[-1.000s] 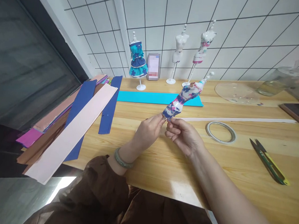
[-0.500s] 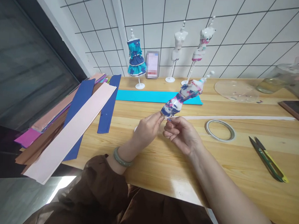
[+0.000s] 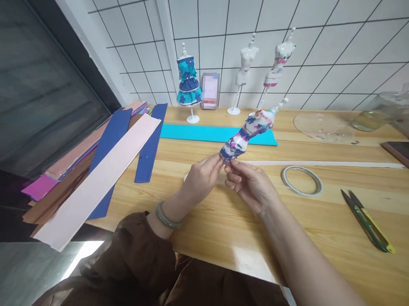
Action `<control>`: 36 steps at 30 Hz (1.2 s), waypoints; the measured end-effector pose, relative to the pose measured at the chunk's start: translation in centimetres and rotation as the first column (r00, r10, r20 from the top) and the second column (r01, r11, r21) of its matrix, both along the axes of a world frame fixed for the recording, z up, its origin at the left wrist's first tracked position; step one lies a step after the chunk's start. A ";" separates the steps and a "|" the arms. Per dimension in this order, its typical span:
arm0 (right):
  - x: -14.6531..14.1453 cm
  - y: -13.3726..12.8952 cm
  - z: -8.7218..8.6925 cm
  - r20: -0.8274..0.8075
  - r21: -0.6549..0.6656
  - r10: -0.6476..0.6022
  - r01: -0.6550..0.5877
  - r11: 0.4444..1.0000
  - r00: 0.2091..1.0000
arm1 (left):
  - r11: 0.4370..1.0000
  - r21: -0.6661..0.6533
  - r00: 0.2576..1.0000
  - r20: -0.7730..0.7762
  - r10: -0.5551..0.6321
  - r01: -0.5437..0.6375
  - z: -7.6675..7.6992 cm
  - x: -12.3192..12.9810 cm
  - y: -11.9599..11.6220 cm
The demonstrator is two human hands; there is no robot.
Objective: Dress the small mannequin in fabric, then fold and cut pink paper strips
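A small mannequin (image 3: 248, 133) with blue, pink and white patches leans up to the right, its lower end between my hands. My left hand (image 3: 203, 176), below a green bangle (image 3: 167, 216) on the wrist, grips that lower end. My right hand (image 3: 249, 182) pinches at the mannequin's bottom edge with thumb and forefinger, its other fingers curled. What lies between those fingertips is too small to tell. Behind the mannequin runs a turquoise strip (image 3: 198, 132). A thin white strip (image 3: 327, 164) extends right from near my right hand.
Right of my hands lie a tape roll (image 3: 283, 179) and green-yellow snips (image 3: 368, 223). Coloured sheets (image 3: 102, 179) are piled at left. A dressed mannequin (image 3: 188, 86), a phone (image 3: 210, 91) and two more mannequins (image 3: 246, 66) stand by the tiled wall.
My right hand's fingertips have closed in on the mannequin's lower edge, next to my left fingers. The mannequin has shifted very slightly left. The whole view has shifted a little.
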State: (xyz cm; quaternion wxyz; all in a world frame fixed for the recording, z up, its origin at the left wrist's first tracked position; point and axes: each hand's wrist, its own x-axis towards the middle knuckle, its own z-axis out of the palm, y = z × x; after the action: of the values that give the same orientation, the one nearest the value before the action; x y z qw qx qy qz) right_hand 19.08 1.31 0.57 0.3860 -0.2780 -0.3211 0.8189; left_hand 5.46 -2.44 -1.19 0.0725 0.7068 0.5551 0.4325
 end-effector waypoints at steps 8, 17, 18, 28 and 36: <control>0.0 0.2 -0.3 -0.062 -0.084 0.035 -0.040 0.996 0.997 | 1.000 0.012 1.000 -0.016 0.017 -0.017 -0.3 0.1 0.1; -0.3 0.3 -0.6 0.019 -0.080 -0.072 0.073 0.994 0.997 | 0.999 0.045 0.988 -0.154 0.014 -0.007 -0.6 0.2 0.1; -0.3 0.3 -0.6 0.027 -0.092 -0.078 0.080 0.993 0.997 | 0.999 0.043 0.985 -0.171 0.016 -0.009 -0.6 0.2 0.1; -0.5 0.0 -0.4 -0.082 -0.112 -0.028 0.019 0.994 0.996 | 1.000 -0.007 0.999 -0.036 -0.017 0.016 -0.3 0.2 0.2; 0.2 -0.7 -0.2 0.092 0.217 0.036 -0.055 0.975 0.995 | 0.986 -0.164 0.928 0.362 0.087 -0.028 0.7 -0.7 0.1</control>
State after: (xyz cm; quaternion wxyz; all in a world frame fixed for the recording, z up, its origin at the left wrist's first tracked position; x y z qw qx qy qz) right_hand 19.32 0.66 0.39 0.3809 -0.2617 -0.4324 0.7743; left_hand 4.77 -2.37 -0.47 0.2175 0.5889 0.5844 0.5142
